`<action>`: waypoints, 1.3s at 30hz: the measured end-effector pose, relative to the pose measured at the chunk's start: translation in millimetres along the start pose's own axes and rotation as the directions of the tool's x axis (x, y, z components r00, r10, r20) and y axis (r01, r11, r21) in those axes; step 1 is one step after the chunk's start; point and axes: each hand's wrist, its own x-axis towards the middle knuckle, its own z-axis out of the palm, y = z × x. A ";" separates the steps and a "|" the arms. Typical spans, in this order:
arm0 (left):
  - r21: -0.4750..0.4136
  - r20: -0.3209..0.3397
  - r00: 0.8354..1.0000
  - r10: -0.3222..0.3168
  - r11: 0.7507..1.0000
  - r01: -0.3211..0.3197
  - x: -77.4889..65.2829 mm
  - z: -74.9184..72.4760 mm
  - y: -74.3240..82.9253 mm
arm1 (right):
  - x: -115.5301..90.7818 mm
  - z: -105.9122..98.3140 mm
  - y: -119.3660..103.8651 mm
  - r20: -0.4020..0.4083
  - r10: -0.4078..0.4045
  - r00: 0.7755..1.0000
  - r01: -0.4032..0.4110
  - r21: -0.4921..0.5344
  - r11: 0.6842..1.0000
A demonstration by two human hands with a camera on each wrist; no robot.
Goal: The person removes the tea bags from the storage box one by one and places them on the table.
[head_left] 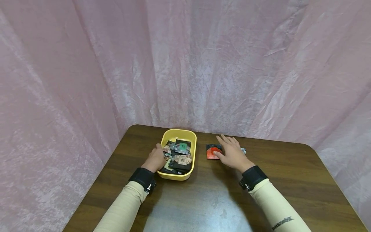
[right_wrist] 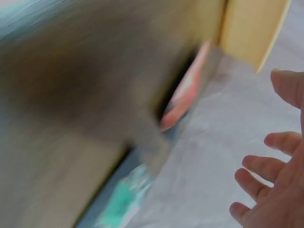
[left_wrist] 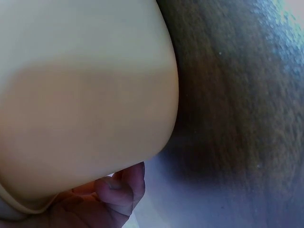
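Observation:
On the left half of the table a yellow plastic basin (head_left: 193, 161) holds several small dark packets, one with a green label (head_left: 183, 147) and one with a beige label (head_left: 183, 160). My left hand (head_left: 156, 158) grips the basin's left rim; its curled fingers (left_wrist: 116, 192) show below the basin's wall in the left wrist view. To the right, my right hand (head_left: 232, 154) hovers with fingers spread above the table. Beside its thumb lies a red-and-black packet (head_left: 212, 152). Another packet (right_wrist: 118, 204), with a green label, shows in the right wrist view; in the head view my hand mostly covers it.
The brown wooden table (head_left: 290, 180) has rounded back corners. Pink velvet curtain (head_left: 203, 71) hangs right behind its back edge and along the left side. Black bands (head_left: 254, 177) sit on both wrists.

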 end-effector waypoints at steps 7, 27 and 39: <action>-0.006 0.001 1.000 -0.003 1.000 0.003 0.9 0.0 -0.8 | 20.4 -5.7 -36.2 0.006 -0.045 0.999 0.045 0.048 0.998; -0.010 -0.007 1.000 -0.020 1.000 0.019 3.9 7.1 6.7 | 73.9 16.9 -91.0 0.139 -0.176 0.975 0.155 0.151 0.976; 0.009 0.004 1.000 0.002 1.000 -0.002 7.0 3.8 3.5 | 92.4 44.2 -106.4 0.214 -0.194 0.957 0.181 0.081 0.980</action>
